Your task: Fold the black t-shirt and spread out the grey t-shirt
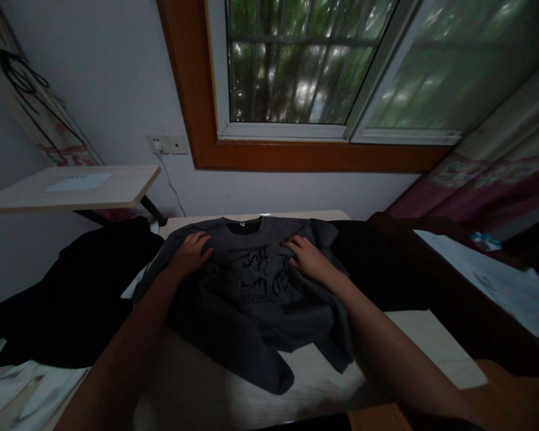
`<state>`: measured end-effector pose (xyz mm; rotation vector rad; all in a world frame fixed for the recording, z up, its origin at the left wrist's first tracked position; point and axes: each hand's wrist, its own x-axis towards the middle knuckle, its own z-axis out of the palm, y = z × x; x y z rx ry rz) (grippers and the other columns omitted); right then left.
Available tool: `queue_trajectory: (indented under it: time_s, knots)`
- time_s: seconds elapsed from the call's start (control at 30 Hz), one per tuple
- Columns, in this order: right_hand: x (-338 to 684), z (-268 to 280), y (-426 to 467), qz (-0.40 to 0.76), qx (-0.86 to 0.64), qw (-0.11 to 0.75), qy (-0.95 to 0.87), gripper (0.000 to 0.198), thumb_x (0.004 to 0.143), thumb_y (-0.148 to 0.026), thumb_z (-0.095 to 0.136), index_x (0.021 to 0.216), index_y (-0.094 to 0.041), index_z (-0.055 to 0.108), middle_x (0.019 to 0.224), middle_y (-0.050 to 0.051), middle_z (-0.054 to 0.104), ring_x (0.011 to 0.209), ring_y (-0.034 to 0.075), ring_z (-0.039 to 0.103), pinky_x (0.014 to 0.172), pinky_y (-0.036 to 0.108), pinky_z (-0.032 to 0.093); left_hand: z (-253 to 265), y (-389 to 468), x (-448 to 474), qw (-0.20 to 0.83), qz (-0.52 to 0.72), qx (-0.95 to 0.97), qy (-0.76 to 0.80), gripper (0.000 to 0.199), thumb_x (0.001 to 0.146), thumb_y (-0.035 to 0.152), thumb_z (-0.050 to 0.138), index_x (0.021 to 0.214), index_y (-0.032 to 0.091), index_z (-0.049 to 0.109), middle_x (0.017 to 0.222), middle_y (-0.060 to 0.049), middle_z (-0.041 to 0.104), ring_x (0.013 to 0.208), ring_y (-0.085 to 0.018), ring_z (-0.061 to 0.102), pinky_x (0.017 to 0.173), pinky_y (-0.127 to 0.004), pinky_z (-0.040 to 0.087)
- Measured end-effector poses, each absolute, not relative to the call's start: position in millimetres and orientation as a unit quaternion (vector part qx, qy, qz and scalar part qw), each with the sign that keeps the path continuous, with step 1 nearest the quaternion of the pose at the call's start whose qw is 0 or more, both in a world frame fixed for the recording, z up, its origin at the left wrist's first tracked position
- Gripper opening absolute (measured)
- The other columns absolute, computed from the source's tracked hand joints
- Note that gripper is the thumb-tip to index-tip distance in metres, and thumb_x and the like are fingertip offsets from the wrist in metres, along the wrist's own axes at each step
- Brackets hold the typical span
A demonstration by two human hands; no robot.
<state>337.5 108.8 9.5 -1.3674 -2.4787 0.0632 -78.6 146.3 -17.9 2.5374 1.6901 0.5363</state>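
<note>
A dark grey long-sleeved sweatshirt [269, 323] with black lettering on its chest lies front up on a pale table [247, 398]. Its neckline points toward the window, and its sleeves are bent down over the body toward me. My left hand [191, 254] rests on the left chest side, thumb apart from the fingers. On the opposite side of the print, my right hand [309, 258] lies on the fabric with its fingers spread and slightly bent. Neither hand visibly grips a fold.
Black cloth [81, 287] is heaped at the left, and more black cloth [377, 263] lies at the right. A raised small table [130, 179] with a paper stands back left. Behind are a wall socket [166, 145] with a cable and a window [305, 78].
</note>
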Motion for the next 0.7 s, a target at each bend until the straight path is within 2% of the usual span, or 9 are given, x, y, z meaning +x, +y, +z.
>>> queue_trajectory:
  time_s: [0.23, 0.43, 0.6, 0.7]
  knots:
    - [336.2, -1.0, 136.7, 0.005, -0.499, 0.173, -0.849, 0.047, 0.087, -0.016, 0.057, 0.133, -0.021, 0.059, 0.129, 0.012, 0.057, 0.115, 0.029, 0.052, 0.103, 0.046, 0.047, -10.7, 184.2, -73.5, 0.044, 0.122, 0.819, 0.559, 0.055, 0.093, 0.042, 0.045, 0.140, 0.014, 0.053, 0.149, -0.015, 0.048, 0.139, -0.030, 0.042, 0.118, -0.046, 0.032]
    - [330.5, -9.1, 147.1, 0.002, -0.520, 0.203, -0.830, 0.046, 0.089, -0.019, 0.054, 0.135, -0.021, 0.058, 0.134, 0.012, 0.056, 0.120, 0.029, 0.051, 0.108, 0.046, 0.045, -10.1, 207.7, -64.4, 0.054, 0.095, 0.814, 0.570, 0.056, 0.090, 0.032, 0.047, 0.140, 0.009, 0.053, 0.152, -0.019, 0.046, 0.141, -0.031, 0.043, 0.118, -0.043, 0.032]
    - [328.3, -10.3, 137.7, 0.004, -0.520, 0.222, -0.825, 0.047, 0.091, -0.019, 0.050, 0.138, -0.020, 0.056, 0.140, 0.012, 0.053, 0.125, 0.030, 0.050, 0.111, 0.048, 0.042, -14.4, 203.0, -57.8, 0.053, 0.093, 0.801, 0.589, 0.054, 0.093, 0.029, 0.043, 0.142, 0.010, 0.050, 0.154, -0.021, 0.042, 0.144, -0.034, 0.039, 0.116, -0.052, 0.032]
    - [328.8, -11.5, 128.2, 0.018, -0.522, 0.232, -0.820, 0.048, 0.092, -0.019, 0.048, 0.140, -0.020, 0.053, 0.144, 0.012, 0.051, 0.129, 0.029, 0.048, 0.113, 0.048, 0.040, -12.4, 189.5, -57.0, 0.045, 0.108, 0.801, 0.587, 0.050, 0.094, 0.030, 0.044, 0.140, 0.011, 0.053, 0.150, -0.019, 0.048, 0.141, -0.032, 0.042, 0.115, -0.050, 0.034]
